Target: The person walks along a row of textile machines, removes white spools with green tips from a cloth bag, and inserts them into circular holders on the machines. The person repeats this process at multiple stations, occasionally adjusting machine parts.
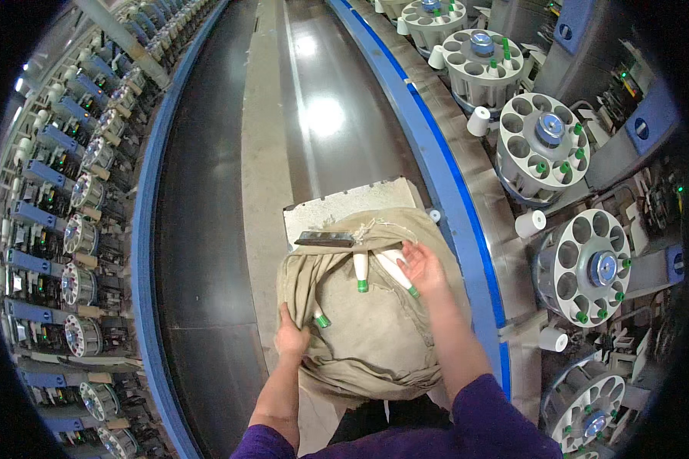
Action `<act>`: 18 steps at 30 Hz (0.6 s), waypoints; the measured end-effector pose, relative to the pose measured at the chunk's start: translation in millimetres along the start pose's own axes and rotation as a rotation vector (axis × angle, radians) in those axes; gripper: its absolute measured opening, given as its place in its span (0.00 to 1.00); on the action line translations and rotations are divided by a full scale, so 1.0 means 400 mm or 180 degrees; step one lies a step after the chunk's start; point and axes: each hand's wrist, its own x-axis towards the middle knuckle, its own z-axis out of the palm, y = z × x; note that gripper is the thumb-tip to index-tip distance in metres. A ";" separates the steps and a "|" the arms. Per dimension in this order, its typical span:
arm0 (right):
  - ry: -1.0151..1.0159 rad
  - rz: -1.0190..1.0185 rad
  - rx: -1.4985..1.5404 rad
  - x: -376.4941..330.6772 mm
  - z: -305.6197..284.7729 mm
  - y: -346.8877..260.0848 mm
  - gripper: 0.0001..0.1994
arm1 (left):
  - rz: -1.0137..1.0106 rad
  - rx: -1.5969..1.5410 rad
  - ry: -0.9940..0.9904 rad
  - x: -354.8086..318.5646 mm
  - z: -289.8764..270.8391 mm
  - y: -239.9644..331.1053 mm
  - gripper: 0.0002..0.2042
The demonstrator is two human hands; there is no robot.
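A beige cloth sack point(375, 379) with a gathered, rolled rim stands in front of me, its mouth facing up. My left hand point(291, 336) is closed on the left side of the rim. At the far right of the mouth, my right hand point(422, 268) is closed around a white yarn bobbin point(394, 264) with a green tip, its thumb side against it. Beside it lies another white bobbin point(360, 265), green end toward me. A third bobbin's green tip point(323, 321) shows near my left hand, the rest hidden by cloth. A dark flat bar point(324, 239) rests across the far rim.
A pale board point(344, 200) sticks out behind the sack. Close on the right runs a blue machine rail point(467, 264), with round multi-hole bobbin magazines point(582, 268) and white cones point(530, 223) beyond it. Another blue rail point(147, 252) and machine row line the left, past a dark floor strip point(207, 229).
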 end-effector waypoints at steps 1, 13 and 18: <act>-0.0001 -0.0177 0.0132 -0.021 0.026 -0.035 0.12 | -0.0038 -0.0178 0.0148 0.030 -0.005 0.003 0.33; -0.0542 -0.2639 -0.1496 -0.070 0.297 -0.291 0.24 | 0.0837 -0.2072 0.0909 0.170 -0.384 0.180 0.27; 0.0284 -0.1892 -0.2787 0.041 0.010 -0.033 0.18 | 0.2408 -0.0422 0.0720 0.150 -0.156 0.184 0.22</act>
